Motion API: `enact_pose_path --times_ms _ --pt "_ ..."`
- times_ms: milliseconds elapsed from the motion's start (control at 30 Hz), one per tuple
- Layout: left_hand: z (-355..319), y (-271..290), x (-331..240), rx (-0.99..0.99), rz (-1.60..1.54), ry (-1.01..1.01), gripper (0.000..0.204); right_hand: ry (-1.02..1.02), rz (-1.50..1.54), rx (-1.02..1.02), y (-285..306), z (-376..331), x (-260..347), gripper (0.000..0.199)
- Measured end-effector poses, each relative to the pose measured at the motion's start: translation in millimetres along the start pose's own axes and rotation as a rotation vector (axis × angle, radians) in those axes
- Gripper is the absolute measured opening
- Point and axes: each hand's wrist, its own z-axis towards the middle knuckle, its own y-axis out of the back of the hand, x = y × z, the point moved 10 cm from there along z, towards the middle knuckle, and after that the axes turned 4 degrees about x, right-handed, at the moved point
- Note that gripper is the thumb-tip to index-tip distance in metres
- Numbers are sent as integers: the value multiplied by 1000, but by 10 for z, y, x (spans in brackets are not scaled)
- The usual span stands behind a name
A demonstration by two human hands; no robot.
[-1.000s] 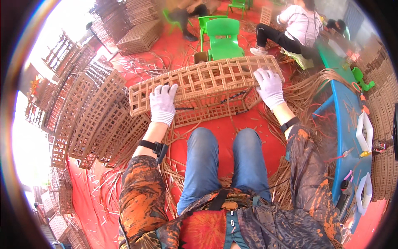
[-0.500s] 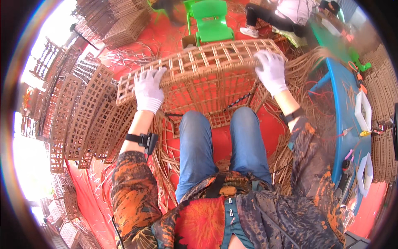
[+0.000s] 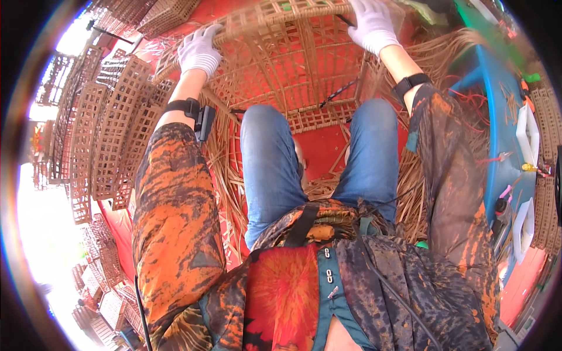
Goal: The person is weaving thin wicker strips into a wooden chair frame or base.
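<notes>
A brown wicker basket (image 3: 304, 55) with an open lattice weave stands in front of my knees, its far upper edge partly cut off by the top of the view. At its left end, my left hand (image 3: 200, 51) in a white glove grips the rim, fingers over the edge. My right hand (image 3: 374, 28), gloved the same way, holds the right end of the rim, its fingertips at the picture's top border. A dark cord (image 3: 338, 93) crosses inside the lower weave. Between my knees, the basket's lower near edge (image 3: 322, 116) shows.
Stacked woven lattice pieces (image 3: 108, 128) stand on the left. Long loose cane strands (image 3: 430, 58) lie around the basket and my legs on the red floor covering (image 3: 319, 149). On the right is a blue table (image 3: 497, 99) with white frame-shaped pieces (image 3: 527, 137) and tools.
The view has tipped down and nearer, so the basket and both hands sit higher in it. The green chair has left the view. Both hands stay on the rim.
</notes>
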Motion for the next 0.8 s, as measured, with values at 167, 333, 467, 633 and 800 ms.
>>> enact_pose_path --times_ms 167,333,467,633,800 --pt "81 -95 45 11 -20 7 56 -74 56 118 -134 55 -44 75" --pt "-66 -9 -1 -59 16 0 55 -67 55 71 -47 -73 54 75" --pt "-283 97 -12 -103 -6 5 54 -42 50 10 109 -219 163 76" --pt "-361 103 -13 -55 13 26 59 -69 40 47 149 -239 200 77" --pt "-380 87 -9 -32 -26 39 57 -67 48 14 209 -265 214 76"
